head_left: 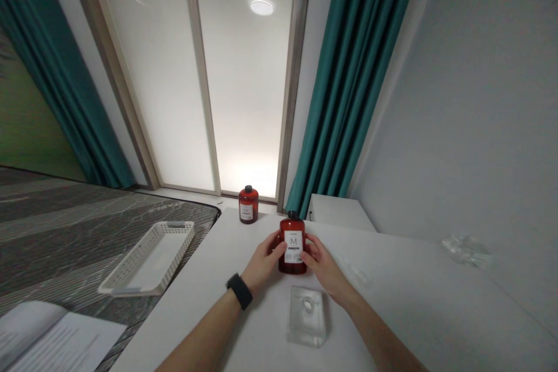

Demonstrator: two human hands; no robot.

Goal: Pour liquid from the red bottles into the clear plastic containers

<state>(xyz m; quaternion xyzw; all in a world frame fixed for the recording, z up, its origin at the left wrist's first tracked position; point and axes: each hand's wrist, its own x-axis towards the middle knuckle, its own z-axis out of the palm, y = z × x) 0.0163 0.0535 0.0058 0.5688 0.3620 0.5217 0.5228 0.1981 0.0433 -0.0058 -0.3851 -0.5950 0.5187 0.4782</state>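
Both hands grip a reddish-brown bottle (293, 244) with a black cap and a white label marked M, upright on the white table. My left hand (264, 258) is closed around its left side, thumb on the front. On the right side, my right hand (321, 263) wraps it in the same way. Fingertips behind the bottle are hidden. A clear, boxy plastic piece (306, 317) with a round opening lies between my forearms. Farther back stands a second reddish-brown bottle (248, 206) with a black cap.
On the dark striped surface to the left sit a white perforated basket (152, 258) and an open book (56, 340). Crumpled clear plastic (466, 250) lies at the right by the wall. A white cabinet (340, 212) stands beyond the white table (418, 302).
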